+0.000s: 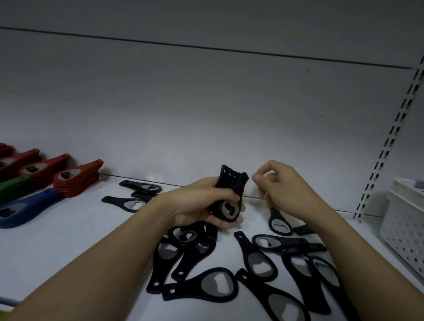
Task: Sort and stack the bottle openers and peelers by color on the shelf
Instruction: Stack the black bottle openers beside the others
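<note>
head view: the left hand [203,204] grips a bundle of black bottle openers [230,193], fingers and thumb curled round the wide heads, the handles fanning upward above the fist. the fan is uneven at the top, so the bundle looks loosely squared; squeezing it harder or tilting it could let an inner opener slide out and drop onto the loose pile below. the right hand [282,183] hangs just beside the bundle with fingers curled toward the thumb; whether it pinches anything i cannot tell, nothing shows plainly between the fingertips. under that wrist lies one black opener [278,220], and more loose black openers [256,269] sprawl across the white shelf [63,255], overlapping and crossing. reaching into that tangle with a forearm low could sweep some toward the front edge, which sits close to the nearest ones. at the far left stand the sorted stacks: red openers [77,179], green openers [3,192] and blue openers [19,210], leaning in rows. the black stack will need its own spot; setting it down too near the blue stack risks knocking that lean over. a white perforated basket [410,224] sits at the right, well apart. no peelers that i can make out.
</note>
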`<state>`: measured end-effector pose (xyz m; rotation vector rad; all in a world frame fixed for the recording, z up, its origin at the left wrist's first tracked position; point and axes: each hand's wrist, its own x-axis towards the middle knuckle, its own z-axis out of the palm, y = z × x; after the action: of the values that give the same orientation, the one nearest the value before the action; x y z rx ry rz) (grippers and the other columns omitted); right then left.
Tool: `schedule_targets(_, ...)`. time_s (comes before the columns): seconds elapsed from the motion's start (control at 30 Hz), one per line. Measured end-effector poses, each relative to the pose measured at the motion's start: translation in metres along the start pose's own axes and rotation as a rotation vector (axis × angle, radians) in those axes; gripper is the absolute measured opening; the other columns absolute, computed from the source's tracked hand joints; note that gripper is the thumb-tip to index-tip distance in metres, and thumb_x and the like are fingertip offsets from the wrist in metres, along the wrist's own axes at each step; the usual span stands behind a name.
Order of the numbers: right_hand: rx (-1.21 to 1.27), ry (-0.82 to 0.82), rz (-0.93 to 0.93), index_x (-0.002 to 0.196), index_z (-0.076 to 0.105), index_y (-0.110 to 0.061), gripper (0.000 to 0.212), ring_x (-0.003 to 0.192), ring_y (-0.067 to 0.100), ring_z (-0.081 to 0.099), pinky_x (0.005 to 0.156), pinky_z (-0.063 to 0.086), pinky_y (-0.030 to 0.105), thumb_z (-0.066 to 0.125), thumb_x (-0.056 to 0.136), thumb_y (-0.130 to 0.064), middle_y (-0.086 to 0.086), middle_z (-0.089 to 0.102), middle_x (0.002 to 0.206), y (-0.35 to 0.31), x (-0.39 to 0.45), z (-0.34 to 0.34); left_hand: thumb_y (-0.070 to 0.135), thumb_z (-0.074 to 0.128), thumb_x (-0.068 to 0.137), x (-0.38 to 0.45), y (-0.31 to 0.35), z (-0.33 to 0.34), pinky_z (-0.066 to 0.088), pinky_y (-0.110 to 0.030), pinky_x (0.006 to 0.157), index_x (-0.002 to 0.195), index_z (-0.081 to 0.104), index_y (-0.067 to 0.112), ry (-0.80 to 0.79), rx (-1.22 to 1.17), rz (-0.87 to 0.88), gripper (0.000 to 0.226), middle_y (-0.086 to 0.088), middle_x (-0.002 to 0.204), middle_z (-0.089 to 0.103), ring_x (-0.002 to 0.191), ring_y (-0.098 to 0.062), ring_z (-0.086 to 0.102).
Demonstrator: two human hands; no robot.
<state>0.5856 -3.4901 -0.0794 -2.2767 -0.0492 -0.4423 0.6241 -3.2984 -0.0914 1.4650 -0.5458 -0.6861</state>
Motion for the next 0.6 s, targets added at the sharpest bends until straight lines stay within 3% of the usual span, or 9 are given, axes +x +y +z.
schedule_targets(0.13,-0.498,-0.023,0.218,0.096,0.063,-0.006,0.027,0.087,0.027,0.063,0.074,0.047,0.034,0.056,0.096,-0.032,0.01,0.066,0.092,0.014,0.001,-0.011,0.001,0.057,0.093,0.005,0.001,-0.007,0.056,-0.027,0.053,0.108,0.056,0.009,0.147,-0.022,0.09,0.017,-0.007,0.083,0.065,0.075,-0.022,0.072)
schedule_targets(0.23,-0.6,-0.151,0.332,0.073,0.051,-0.01,0.035,0.076,0.026,0.056,0.057,0.039,0.029,0.061,0.092,-0.038,0.005,0.056,0.076,0.02,0.0,-0.006,-0.008,0.062,0.087,0.007,0.0,-0.012,0.055,-0.026,0.058,0.118,0.058,0.007,0.196,0.04,0.125,0.035,0.0,0.076,0.063,0.067,-0.011,0.066)
schedule_targets(0.33,-0.587,-0.174,0.368,0.062,0.043,-0.012,0.035,0.061,0.022,0.049,0.049,0.033,0.026,0.067,0.082,-0.027,0.003,0.05,0.062,0.022,0.001,0.0,-0.009,0.066,0.085,0.008,-0.001,-0.013,0.056,-0.026,0.063,0.112,0.06,0.004,0.204,-0.008,0.113,0.03,-0.004,0.081,0.06,0.068,-0.009,0.064)
schedule_targets(0.43,-0.57,-0.168,0.367,0.061,0.045,-0.011,0.029,0.058,0.022,0.049,0.05,0.035,0.025,0.066,0.077,-0.022,0.004,0.051,0.058,0.021,0.002,0.002,-0.007,0.069,0.085,0.009,-0.001,-0.012,0.059,-0.032,0.068,0.099,0.058,0.004,0.175,-0.072,0.14,0.021,-0.012,0.091,0.061,0.084,-0.023,0.07)
schedule_targets(0.5,-0.517,-0.18,0.354,0.061,0.047,-0.011,0.028,0.054,0.02,0.046,0.05,0.035,0.024,0.066,0.077,-0.024,0.004,0.05,0.057,0.018,0.001,0.001,0.001,0.07,0.087,0.008,0.0,-0.01,0.059,-0.03,0.064,0.102,0.057,0.004,0.181,-0.078,0.153,0.02,-0.014,0.097,0.065,0.088,-0.028,0.073)
schedule_targets(0.6,-0.148,-0.119,0.31,0.072,0.063,-0.005,0.019,0.052,0.018,0.051,0.054,0.044,0.025,0.063,0.084,-0.019,0.006,0.058,0.061,0.009,0.0,-0.005,0.015,0.068,0.092,0.007,0.002,-0.007,0.058,-0.027,0.059,0.108,0.058,0.006,0.205,-0.012,0.172,0.021,-0.014,0.103,0.069,0.087,-0.029,0.074)
